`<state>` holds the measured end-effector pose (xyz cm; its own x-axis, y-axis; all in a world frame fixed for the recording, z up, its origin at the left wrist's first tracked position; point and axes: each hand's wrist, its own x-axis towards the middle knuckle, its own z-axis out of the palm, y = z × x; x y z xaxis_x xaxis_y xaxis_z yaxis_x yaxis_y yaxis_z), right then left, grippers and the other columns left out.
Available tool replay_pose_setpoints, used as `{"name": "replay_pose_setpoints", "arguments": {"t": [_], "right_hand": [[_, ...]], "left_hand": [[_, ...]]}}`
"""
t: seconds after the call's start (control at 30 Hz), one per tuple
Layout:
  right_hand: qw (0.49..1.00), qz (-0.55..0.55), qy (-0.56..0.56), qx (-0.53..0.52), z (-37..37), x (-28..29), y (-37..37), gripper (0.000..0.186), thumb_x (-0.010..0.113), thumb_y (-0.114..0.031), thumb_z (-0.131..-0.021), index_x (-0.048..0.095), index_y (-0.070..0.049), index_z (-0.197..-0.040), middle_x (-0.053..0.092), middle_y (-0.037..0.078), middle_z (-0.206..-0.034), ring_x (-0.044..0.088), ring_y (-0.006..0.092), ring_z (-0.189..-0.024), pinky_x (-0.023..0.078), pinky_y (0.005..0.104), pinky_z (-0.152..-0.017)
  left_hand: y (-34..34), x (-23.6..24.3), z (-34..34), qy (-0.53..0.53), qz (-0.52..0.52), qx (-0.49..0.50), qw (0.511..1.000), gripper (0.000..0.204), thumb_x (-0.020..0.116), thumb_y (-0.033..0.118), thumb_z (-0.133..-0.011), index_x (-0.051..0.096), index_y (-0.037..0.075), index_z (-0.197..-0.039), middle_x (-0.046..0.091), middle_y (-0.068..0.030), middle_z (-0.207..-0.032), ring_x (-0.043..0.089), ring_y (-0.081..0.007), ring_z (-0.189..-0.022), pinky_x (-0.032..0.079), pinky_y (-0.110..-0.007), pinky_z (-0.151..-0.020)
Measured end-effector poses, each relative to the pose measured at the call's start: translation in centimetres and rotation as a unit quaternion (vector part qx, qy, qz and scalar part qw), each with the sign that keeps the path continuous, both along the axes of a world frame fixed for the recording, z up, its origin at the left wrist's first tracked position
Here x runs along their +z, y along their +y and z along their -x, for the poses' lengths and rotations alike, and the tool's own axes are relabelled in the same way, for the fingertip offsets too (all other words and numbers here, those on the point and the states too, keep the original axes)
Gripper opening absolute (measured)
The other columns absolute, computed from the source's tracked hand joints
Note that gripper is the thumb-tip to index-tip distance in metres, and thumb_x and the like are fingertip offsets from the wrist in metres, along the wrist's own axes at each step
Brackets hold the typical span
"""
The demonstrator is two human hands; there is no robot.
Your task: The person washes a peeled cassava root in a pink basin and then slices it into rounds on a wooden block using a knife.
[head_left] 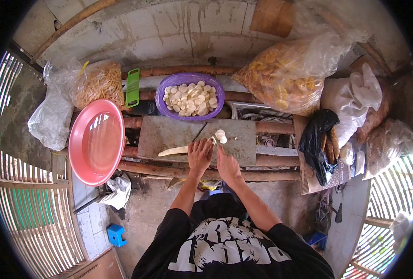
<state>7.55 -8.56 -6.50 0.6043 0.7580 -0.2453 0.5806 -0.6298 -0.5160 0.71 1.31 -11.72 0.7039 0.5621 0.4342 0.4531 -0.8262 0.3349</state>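
Observation:
A long, peeled whitish root, apparently cassava [174, 151], lies on a grey board [162, 132]. My left hand [200, 156] is closed over its right end, with the tapered end sticking out to the left. Close beside it, my right hand [228, 166] is closed, forefinger stretched forward, around what seems to be a knife seen edge-on; the handle is hidden in the hand. Several round white slices [221, 136] lie just beyond my fingers. Behind the board, a purple basin [158, 95] holds a heap of similar slices [191, 98].
Left of the board sits a pink basin [77, 142] of water, near a green slicer [132, 88] and a bag of thin strips [102, 83]. Rightward are a large bag of yellow chips [283, 76] and a black bag [316, 144] with brown roots. Gaps show between the bench poles.

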Motion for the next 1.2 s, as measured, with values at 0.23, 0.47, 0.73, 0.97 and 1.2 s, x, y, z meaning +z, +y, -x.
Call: {"name": "replay_pose_setpoints", "arguments": {"t": [0.23, 0.47, 0.73, 0.97, 1.2], "right_hand": [[0.999, 0.025, -0.029, 0.012, 0.1, 0.6, 0.1, 0.033, 0.037, -0.023, -0.087, 0.04, -0.009, -0.117, 0.055, 0.023, -0.061, 0.056, 0.0405, -0.059, 0.046, 0.0489, -0.051], [0.998, 0.008, -0.033, 0.045, -1.4, -0.6, -0.3, 0.028, 0.039, -0.022, -0.087, 0.042, -0.007, -0.111, 0.055, 0.024, -0.061, 0.056, 0.0403, -0.058, 0.046, 0.049, -0.049], [0.993, -0.05, 0.027, 0.103, -3.3, -1.8, -0.2, 0.022, 0.037, -0.02, -0.087, 0.045, -0.005, -0.101, 0.054, 0.025, -0.064, 0.054, 0.0428, -0.063, 0.042, 0.0516, -0.054], [0.995, 0.013, 0.003, 0.096, -2.7, -1.8, -0.3, 0.021, 0.037, -0.022, -0.087, 0.043, -0.005, -0.098, 0.056, 0.022, -0.066, 0.056, 0.0403, -0.065, 0.045, 0.0499, -0.054], [0.999, -0.023, 0.017, 0.021, -1.8, -1.7, -1.1, 0.021, 0.037, -0.023, -0.088, 0.042, -0.006, -0.1, 0.055, 0.024, -0.063, 0.055, 0.0426, -0.061, 0.044, 0.0518, -0.053]], "left_hand": [[-0.1, 0.1, 0.0, -0.007, -0.006, 0.009, 1.0, 0.026, 0.055, 0.02, -0.076, 0.053, 0.013, -0.102, 0.055, -0.0043, -0.097, 0.049, -0.0207, -0.092, 0.033, -0.037, -0.084], [-0.5, 0.2, -0.1, -0.004, 0.006, 0.008, 1.0, 0.027, 0.056, 0.019, -0.075, 0.054, 0.012, -0.101, 0.055, -0.0048, -0.098, 0.049, -0.0216, -0.093, 0.032, -0.038, -0.085], [-0.4, 0.0, -0.1, -0.001, 0.002, 0.007, 1.0, 0.025, 0.056, 0.018, -0.075, 0.053, 0.012, -0.099, 0.055, -0.0037, -0.095, 0.049, -0.0207, -0.091, 0.033, -0.037, -0.083], [-0.7, -0.1, 0.0, -0.022, -0.016, 0.01, 1.0, 0.024, 0.057, 0.016, -0.075, 0.051, 0.013, -0.098, 0.056, -0.0026, -0.092, 0.051, -0.0197, -0.087, 0.034, -0.036, -0.08], [-0.4, -0.2, 0.0, -0.027, -0.009, 0.001, 1.0, 0.025, 0.057, 0.015, -0.074, 0.052, 0.013, -0.098, 0.056, -0.0031, -0.093, 0.051, -0.0198, -0.086, 0.034, -0.035, -0.08]]}}
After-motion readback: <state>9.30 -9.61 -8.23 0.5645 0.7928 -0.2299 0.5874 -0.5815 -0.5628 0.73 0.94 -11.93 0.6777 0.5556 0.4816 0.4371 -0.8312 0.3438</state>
